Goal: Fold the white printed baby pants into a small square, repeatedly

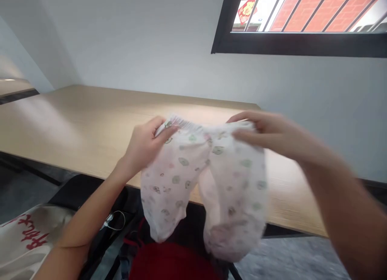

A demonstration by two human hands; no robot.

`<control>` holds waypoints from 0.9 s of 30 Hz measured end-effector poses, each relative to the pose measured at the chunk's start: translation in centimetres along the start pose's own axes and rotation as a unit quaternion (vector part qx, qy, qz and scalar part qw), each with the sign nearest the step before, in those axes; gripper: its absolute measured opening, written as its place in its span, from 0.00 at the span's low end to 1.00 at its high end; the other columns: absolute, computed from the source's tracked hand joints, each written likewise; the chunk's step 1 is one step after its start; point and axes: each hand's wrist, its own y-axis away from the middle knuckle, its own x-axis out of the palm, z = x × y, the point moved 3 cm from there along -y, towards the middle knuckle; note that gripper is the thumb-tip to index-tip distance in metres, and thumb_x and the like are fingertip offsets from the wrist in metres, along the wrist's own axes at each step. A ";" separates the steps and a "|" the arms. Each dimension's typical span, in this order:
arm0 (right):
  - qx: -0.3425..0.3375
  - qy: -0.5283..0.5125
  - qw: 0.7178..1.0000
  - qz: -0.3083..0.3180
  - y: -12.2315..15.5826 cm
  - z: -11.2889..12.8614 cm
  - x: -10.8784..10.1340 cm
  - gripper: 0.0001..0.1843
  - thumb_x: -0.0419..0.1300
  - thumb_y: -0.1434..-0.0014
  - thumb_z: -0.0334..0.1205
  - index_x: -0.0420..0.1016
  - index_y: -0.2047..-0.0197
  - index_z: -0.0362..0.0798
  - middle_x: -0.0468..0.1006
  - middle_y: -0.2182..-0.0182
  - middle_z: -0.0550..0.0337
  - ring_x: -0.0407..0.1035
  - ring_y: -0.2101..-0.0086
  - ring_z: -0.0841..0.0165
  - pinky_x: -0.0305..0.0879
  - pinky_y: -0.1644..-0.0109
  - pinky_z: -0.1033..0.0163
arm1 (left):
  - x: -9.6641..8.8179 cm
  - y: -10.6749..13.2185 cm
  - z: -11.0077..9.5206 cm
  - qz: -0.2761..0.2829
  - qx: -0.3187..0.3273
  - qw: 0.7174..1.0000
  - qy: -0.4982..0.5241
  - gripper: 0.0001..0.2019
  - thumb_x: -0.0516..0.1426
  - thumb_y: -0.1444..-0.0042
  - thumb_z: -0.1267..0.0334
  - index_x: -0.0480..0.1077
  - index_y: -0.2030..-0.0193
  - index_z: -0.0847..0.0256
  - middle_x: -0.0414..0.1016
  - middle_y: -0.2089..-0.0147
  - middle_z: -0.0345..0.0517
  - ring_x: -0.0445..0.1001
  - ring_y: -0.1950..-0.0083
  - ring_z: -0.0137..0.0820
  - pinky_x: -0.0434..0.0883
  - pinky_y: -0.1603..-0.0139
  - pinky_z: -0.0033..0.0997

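Note:
Between my hands hangs a pair of small white pants (183, 163) with a green and pink print. My left hand (148, 141) pinches one end of the gathered waistband, thumb in front and fingers behind. At the other end of the waistband, my right hand (266, 133) grips the fabric between thumb and fingers; it is blurred by motion. Both legs dangle down past the table's front edge, and the leg on the right looks bunched at its bottom.
A light wooden table (90, 123) stretches along the white wall below a dark-framed barred window (290, 42). At lower left, a white cloth bag with red writing (36, 235) rests near a black chair and a thin white cable (116, 221).

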 end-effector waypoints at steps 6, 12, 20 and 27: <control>0.119 -0.156 0.968 0.153 -10.1 -9.6 9.0 0.13 0.65 0.54 0.43 0.67 0.73 0.43 0.67 0.76 0.59 0.64 0.75 0.72 0.61 0.74 0.69 | 10.0 -3.4 12.0 0.181 -0.127 0.973 -0.063 0.11 0.49 0.40 0.62 0.67 0.69 0.65 0.68 0.71 0.40 0.67 0.68 0.28 0.65 0.65 0.28; 0.154 -0.093 0.983 0.042 -14.5 -14.4 10.9 0.10 0.62 0.51 0.38 0.65 0.76 0.43 0.64 0.79 0.62 0.60 0.78 0.75 0.57 0.75 0.71 | 15.5 -7.4 16.6 0.208 -0.194 0.953 -0.107 0.15 0.52 0.41 0.58 0.65 0.52 0.65 0.68 0.53 0.49 0.70 0.56 0.33 0.70 0.56 0.39; 0.149 -0.014 0.988 -0.020 -15.7 -14.9 10.7 0.16 0.55 0.45 0.34 0.68 0.53 0.40 0.70 0.58 0.48 0.67 0.63 0.63 0.63 0.60 0.61 | 13.3 -6.6 16.8 0.201 -0.128 0.964 -0.121 0.14 0.52 0.41 0.60 0.64 0.51 0.64 0.66 0.50 0.51 0.67 0.51 0.35 0.67 0.51 0.43; -0.240 0.109 0.961 0.082 -12.2 -6.5 17.4 0.20 0.42 0.37 0.39 0.67 0.48 0.45 0.67 0.49 0.53 0.58 0.48 0.62 0.52 0.43 0.54 | 11.7 -1.5 14.2 0.325 0.052 0.941 -0.081 0.15 0.47 0.41 0.61 0.69 0.52 0.58 0.69 0.48 0.43 0.67 0.48 0.33 0.63 0.47 0.30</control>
